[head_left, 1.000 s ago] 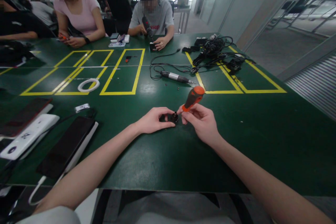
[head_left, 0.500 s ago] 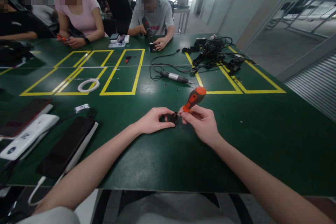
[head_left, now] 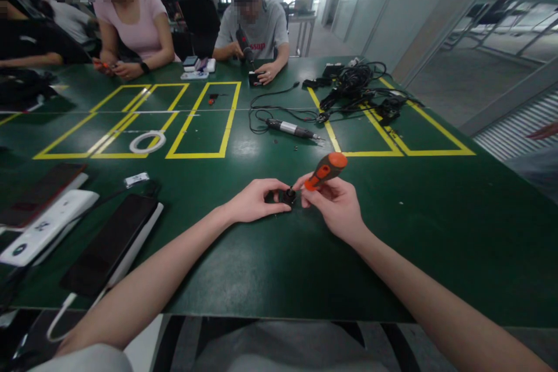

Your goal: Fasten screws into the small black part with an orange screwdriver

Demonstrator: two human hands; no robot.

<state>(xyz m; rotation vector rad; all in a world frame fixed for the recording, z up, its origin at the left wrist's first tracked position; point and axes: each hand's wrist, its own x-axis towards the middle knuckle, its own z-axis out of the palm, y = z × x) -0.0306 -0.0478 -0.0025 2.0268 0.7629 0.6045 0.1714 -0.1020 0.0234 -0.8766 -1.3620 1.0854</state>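
My left hand [head_left: 257, 200] pinches a small dark round part [head_left: 288, 196] between thumb and fingers, low against the green table. What kind of part it is I cannot make out. In my right hand [head_left: 337, 200] is a screwdriver [head_left: 326, 170] with an orange and grey handle. Its handle leans up and to the right, while its tip end points toward the dark part. Whether the tip touches the part is hard to see, since fingers cover most of the shaft.
Beyond my hands lies a corded electric screwdriver [head_left: 293, 129]; tangled black cables [head_left: 355, 84] are piled at back right. Left are a white ring [head_left: 147, 142], a phone [head_left: 114, 244] and a power strip [head_left: 47, 226]. Across the table [head_left: 244, 267], a person [head_left: 257, 29] works with a power driver.
The screwdriver's handle has tilted further right and slightly lower, and my right fingers have shifted on it. My left hand stays in place. Another person's hand has appeared at the far right.
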